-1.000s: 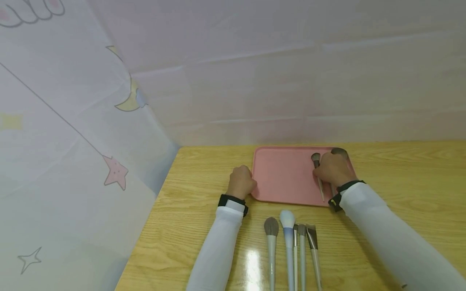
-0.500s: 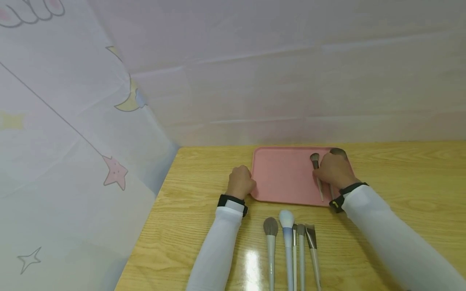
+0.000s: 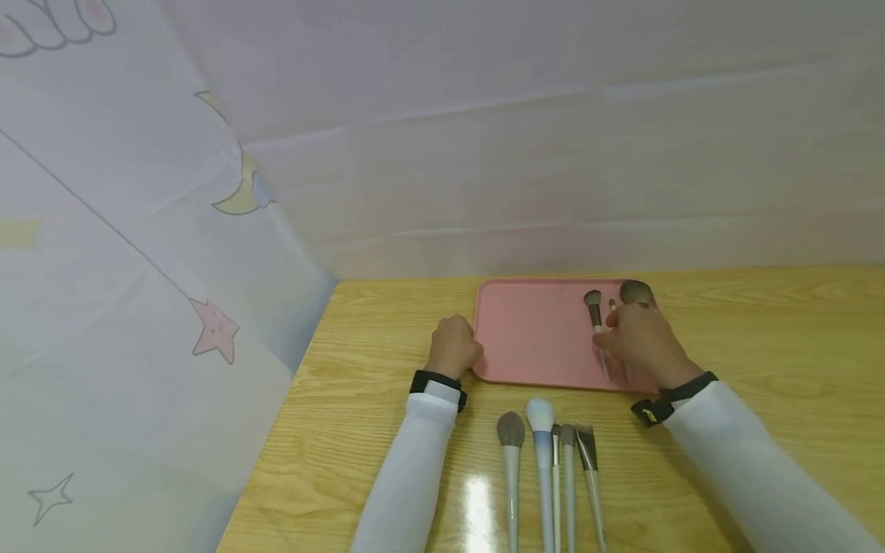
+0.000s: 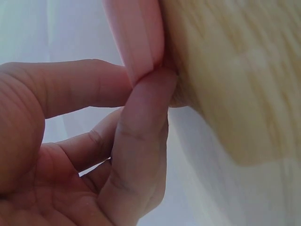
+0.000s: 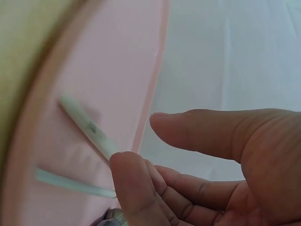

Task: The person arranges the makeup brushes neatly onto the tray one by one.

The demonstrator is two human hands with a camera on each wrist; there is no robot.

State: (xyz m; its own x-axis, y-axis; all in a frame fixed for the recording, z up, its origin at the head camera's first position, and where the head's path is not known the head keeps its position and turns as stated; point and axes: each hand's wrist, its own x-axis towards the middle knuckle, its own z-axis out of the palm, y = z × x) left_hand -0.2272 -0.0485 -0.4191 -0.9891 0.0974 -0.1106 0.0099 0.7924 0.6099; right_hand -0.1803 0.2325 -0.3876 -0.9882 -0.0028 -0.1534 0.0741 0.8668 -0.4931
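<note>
On the wooden table lies a pink tray [image 3: 532,330], its left rim pinched between the thumb and fingers of my left hand [image 3: 452,347]. The left wrist view shows that grip close up, with the tray edge [image 4: 141,40] between the fingertips. My right hand [image 3: 646,342] is over the tray's right side, thumb and fingers apart. Beneath and beside it lie a makeup brush [image 3: 593,307], a thin small-headed brush [image 3: 611,304] and a large fluffy brush [image 3: 636,293]. In the right wrist view, two pale handles [image 5: 87,123] rest on the tray near the fingertips.
Nearer to me, several more makeup brushes lie side by side: a grey fluffy one [image 3: 510,430], a white-and-blue one [image 3: 541,418], slim ones and a flat angled one [image 3: 586,445]. A pale cloth [image 3: 442,192] hangs behind the table [image 3: 373,330].
My right hand has drawn back slightly toward me and to the right, uncovering the thin brush's head and more of the large brush. The left hand keeps its hold on the tray rim.
</note>
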